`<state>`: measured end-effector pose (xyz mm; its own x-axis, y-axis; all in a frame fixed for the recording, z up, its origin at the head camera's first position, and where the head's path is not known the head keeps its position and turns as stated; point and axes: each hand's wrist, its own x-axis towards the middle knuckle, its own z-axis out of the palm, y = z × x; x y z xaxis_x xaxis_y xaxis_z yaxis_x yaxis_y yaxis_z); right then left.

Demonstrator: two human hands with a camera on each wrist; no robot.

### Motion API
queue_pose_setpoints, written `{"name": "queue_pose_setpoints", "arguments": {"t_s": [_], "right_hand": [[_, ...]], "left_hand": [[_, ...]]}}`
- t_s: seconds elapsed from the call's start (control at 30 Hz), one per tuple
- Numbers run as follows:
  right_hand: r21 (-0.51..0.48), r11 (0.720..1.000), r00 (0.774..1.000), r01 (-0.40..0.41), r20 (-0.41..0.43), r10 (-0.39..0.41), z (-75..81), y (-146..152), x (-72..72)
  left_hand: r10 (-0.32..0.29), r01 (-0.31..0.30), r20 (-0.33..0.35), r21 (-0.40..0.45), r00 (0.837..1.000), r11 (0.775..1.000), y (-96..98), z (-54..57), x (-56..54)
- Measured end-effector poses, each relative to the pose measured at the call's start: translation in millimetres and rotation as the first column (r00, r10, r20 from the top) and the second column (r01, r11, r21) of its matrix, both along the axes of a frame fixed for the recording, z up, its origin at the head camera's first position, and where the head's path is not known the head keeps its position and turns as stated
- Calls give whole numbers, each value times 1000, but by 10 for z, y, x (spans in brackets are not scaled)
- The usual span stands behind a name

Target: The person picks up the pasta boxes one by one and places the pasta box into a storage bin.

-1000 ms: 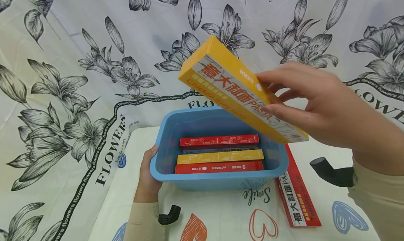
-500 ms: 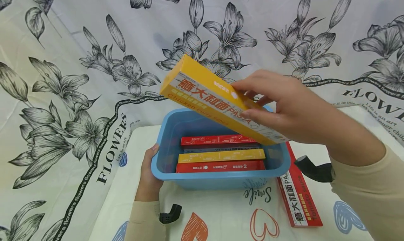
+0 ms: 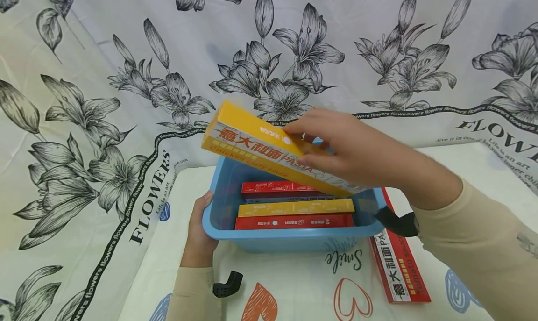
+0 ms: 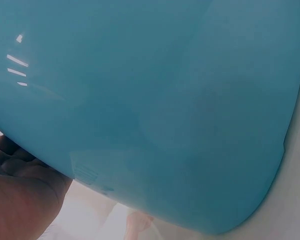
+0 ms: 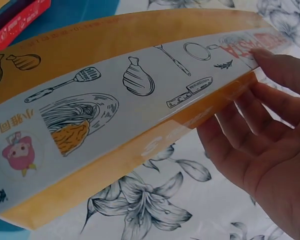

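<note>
A yellow pasta box [image 3: 248,150] hangs tilted over the blue plastic bin [image 3: 277,234], its left end higher and its right end low by the bin's right side. My right hand [image 3: 336,148] pinches it at the long edges, thumb on the printed front and fingers on the yellow side. The right wrist view shows the same grip on the pasta box [image 5: 135,85] up close. My left hand [image 3: 199,232] holds the bin's left end, thumb at the rim. In the left wrist view, the bin's wall [image 4: 165,100] covers most of that hand's fingers.
Inside the bin stand a front red box [image 3: 294,222], a yellow box [image 3: 296,208] and a back red box [image 3: 273,187], with a greyish printed one between. A red tomato sauce pasta box [image 3: 401,269] lies on the patterned tablecloth [image 3: 307,288], right of the bin.
My right hand has carried the yellow pasta box left and downward, from above the bin's right side to over its middle. The left hand stays on the bin.
</note>
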<state>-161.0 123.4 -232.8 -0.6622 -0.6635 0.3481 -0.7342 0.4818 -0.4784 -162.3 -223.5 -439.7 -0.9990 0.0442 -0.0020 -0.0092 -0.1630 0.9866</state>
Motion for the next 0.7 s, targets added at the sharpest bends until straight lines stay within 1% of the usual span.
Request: {"name": "queue_pose_setpoints", "arguments": {"t_s": [0.17,0.5,0.7], "right_hand": [[60,998,998,1,62,-5,-19,-112,-81],[162,986,994,-41,109,23,-125,-282,-243],[197,977,983,-78,181,42,-202,-356,-315]], "left_hand": [[-5,5,2,-5,1000,1000,0,9,9],[7,-7,25,-12,1000,1000,1,33,20],[7,-7,23,-20,1000,1000,-2,27,9]]}}
